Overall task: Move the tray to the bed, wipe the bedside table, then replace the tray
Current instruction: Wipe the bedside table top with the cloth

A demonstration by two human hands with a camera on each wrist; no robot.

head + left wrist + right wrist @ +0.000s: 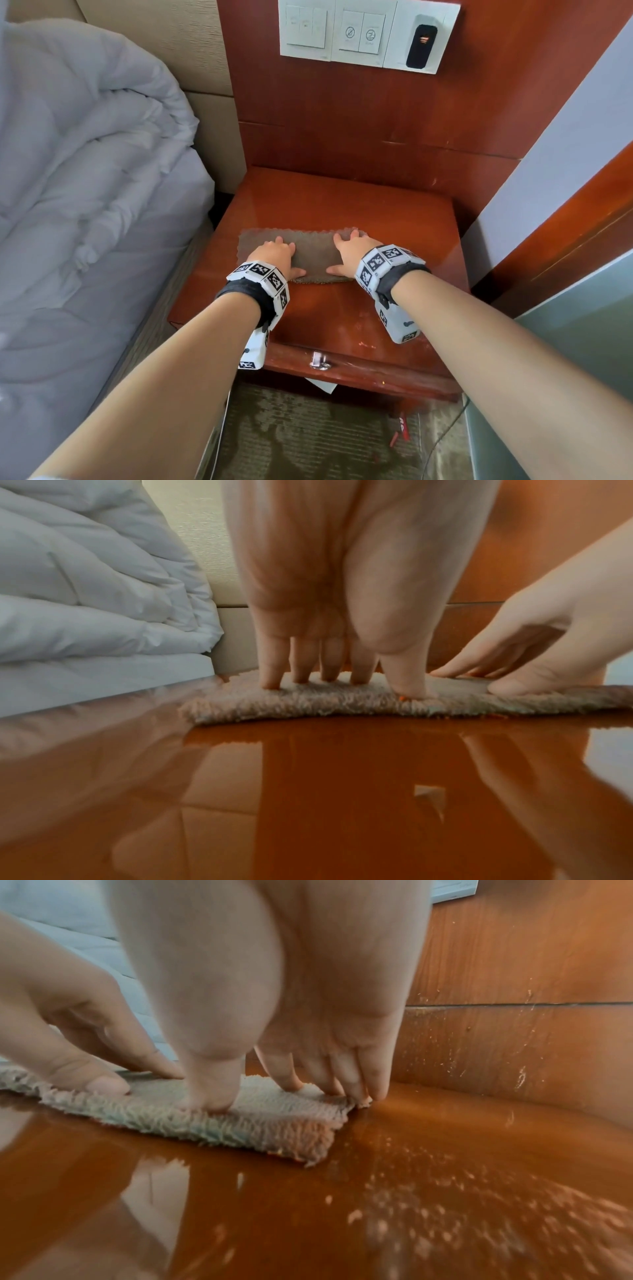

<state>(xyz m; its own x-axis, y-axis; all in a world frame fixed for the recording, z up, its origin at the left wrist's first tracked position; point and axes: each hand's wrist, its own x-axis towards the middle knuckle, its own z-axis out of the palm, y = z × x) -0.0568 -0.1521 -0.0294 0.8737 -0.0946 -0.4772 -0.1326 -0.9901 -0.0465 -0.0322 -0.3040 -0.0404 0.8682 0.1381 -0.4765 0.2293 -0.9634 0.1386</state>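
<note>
A grey fluffy cloth (313, 251) (308, 704) (212, 1118) lies flat, folded into a strip, in the middle of the glossy red-brown bedside table (342, 205) (342, 791) (445, 1150). My left hand (277, 253) (325, 666) presses on the cloth's left half with straight fingers. On the right half my right hand (352, 248) (308, 1085) presses the same way, its outer fingertips at the cloth's right edge. The tray is not in any view.
The bed with a bunched white duvet (85, 154) (85, 588) is close on the left. A wooden back panel with a switch plate (366, 31) rises behind the table. A wall and door frame (565, 222) close the right side. The table's drawer handle (320, 359) faces me.
</note>
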